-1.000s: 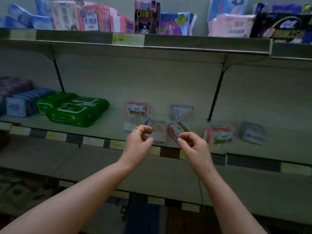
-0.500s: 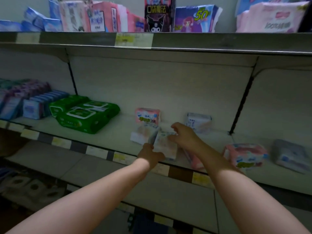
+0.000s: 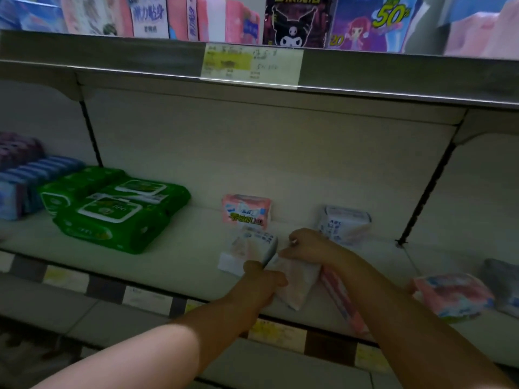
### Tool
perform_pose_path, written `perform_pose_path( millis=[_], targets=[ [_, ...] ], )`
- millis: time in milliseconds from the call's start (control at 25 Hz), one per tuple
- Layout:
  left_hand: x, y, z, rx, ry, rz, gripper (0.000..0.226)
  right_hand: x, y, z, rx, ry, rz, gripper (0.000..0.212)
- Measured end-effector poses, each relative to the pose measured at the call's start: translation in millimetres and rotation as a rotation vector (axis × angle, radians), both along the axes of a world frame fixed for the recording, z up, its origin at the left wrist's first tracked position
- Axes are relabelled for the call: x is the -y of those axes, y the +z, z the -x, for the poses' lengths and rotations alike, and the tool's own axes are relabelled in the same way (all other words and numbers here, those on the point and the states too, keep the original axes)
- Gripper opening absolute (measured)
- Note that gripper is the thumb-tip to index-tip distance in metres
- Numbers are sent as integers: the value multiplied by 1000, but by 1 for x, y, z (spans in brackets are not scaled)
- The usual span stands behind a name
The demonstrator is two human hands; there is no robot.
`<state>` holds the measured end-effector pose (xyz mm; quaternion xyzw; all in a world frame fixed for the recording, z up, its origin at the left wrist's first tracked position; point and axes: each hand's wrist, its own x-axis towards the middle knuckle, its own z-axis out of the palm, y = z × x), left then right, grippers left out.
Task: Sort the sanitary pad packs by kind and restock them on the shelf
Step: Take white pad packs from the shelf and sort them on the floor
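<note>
I had both bare forearms stretched forward and converging, wrists close together. My left hand (image 3: 264,279) was curled on the near side of a pale pink-and-white plastic pad pack (image 3: 297,287), gripping it, and my right hand (image 3: 307,247) pinched its upper edge, knuckles up.

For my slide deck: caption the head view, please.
Left hand and right hand grip a pale pad pack on the shelf.
</note>
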<state>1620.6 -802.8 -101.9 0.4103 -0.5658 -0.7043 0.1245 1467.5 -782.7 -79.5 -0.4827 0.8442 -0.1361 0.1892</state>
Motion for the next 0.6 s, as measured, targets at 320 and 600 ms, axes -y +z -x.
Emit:
perform_pose_path(
  millis=[320,600],
  targets=[
    [-13,22,11,-298,190,319,35,-35,49,12,198,-176,410,70],
    [-50,54,12,-477,215,664,61,-103,76,3,469,-291,815,51]
  ],
)
